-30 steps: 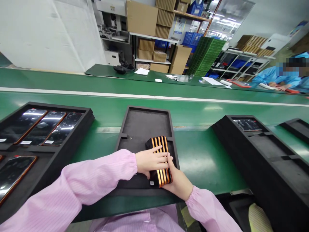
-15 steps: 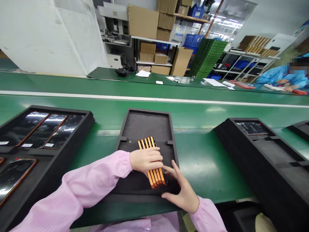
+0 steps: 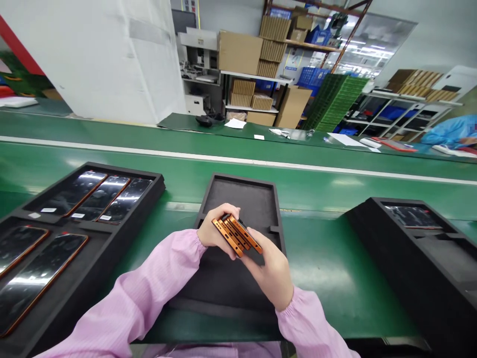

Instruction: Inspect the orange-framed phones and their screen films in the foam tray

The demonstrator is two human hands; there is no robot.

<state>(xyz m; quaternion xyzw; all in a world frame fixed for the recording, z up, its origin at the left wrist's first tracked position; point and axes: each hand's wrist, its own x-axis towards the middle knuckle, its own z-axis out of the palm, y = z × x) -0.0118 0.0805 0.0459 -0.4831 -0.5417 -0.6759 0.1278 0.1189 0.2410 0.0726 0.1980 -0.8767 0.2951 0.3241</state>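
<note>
Both my hands hold a stack of several orange-edged phones [image 3: 237, 234] above a black foam tray [image 3: 240, 199] in front of me. My left hand [image 3: 215, 227] wraps round the stack's far left side, fingers curled over its top. My right hand [image 3: 269, 271] grips the stack's near right end from below, thumb along its side. The stack is tilted on edge and lifted clear of the tray floor. Both arms wear pink sleeves.
A larger black tray [image 3: 112, 219] at left holds several phones lying screen up. Another black tray [image 3: 417, 233] at right holds one phone. All sit on a green conveyor [image 3: 320, 258]. A person in blue [image 3: 452, 132] works at the far right; shelves with cartons stand behind.
The stack of phones has been lifted off the tray floor and tilted, both hands now closed on it. My view has shifted left and slightly up.
</note>
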